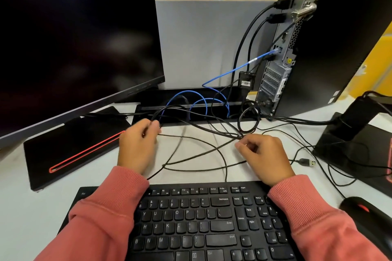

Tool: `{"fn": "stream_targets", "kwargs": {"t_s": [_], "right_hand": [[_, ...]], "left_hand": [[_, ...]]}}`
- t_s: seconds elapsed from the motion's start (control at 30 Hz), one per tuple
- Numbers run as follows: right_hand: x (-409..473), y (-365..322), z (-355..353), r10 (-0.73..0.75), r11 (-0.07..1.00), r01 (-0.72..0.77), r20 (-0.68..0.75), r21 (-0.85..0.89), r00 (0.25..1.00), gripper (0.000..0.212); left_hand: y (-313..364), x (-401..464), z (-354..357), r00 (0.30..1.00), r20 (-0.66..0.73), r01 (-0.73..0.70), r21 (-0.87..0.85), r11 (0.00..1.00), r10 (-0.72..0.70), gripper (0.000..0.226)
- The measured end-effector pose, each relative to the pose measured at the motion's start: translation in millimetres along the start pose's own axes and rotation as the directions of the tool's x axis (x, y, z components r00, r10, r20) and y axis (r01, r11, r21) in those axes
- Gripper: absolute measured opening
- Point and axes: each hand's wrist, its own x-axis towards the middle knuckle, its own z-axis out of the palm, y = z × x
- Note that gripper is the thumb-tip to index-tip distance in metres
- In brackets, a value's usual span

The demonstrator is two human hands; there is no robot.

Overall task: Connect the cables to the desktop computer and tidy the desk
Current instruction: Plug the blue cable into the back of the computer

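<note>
Item: thin black cables [197,146], tangled mid-desk behind my keyboard [212,222]; my left hand [137,144] and right hand [263,154] each pinch strands, spreading them (to untangle, I judge); USB plug [307,162] lies unconnected near the right edge

This is an office: a grey divider wall [203,42] stands behind a bench [21,207] with a computer [331,48], screen [74,38] and keyboard [201,222].

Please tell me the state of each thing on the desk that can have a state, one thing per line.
monitor: screen dark
blue network cable: plugged into the desktop computer
USB plug: loose on the desk, not connected
thin black cables: tangled on the desk
left hand: closed on black cables
right hand: pinching a black cable
keyboard: flat, partly under the sleeves
</note>
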Motion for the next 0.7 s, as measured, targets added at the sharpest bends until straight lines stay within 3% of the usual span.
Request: {"fn": "stream_targets", "kwargs": {"t_s": [0.1, 0.23, 0.3, 0.4, 0.53, 0.7], "right_hand": [[0.6, 0.2, -0.4, 0.003, 1.000, -0.003, -0.003, 0.000, 1.000, 0.017], [2.6, 4.4, 0.8, 0.032, 0.998, -0.031, 0.017, -0.058, 0.999, 0.019], [2.4, 4.9, 1.9, 0.031, 0.991, -0.026, 0.036, -0.129, 0.999, 0.016], [1.5, 4.3, 0.7, 0.050, 0.997, -0.050, 0.013, -0.052, 0.999, 0.015], [4.0, 6.9, -4.0, 0.090, 0.996, -0.090, -0.089, 0.008, 0.992, 0.020], [3.8, 5.5, -2.0, 0.085, 0.996, -0.083, -0.072, 0.039, 0.994, 0.020]], "left_hand": [[6.0, -1.0, -5.6, 0.988, -0.085, 0.088, -0.350, 0.933, -0.125, 0.036], [2.0, 2.1, -8.2, 0.987, -0.117, 0.038, -0.491, 0.870, -0.109, 0.041], [-1.9, 5.0, -9.6, 0.984, -0.135, 0.028, -0.526, 0.850, -0.116, 0.046], [-3.4, 9.3, -13.5, 0.974, -0.167, 0.035, -0.557, 0.829, -0.153, 0.051], [-4.9, 9.2, -13.2, 0.980, -0.141, 0.044, -0.526, 0.849, -0.138, 0.046], [-2.8, 5.3, -8.6, 0.988, -0.088, 0.068, -0.497, 0.865, -0.129, 0.033]]}}
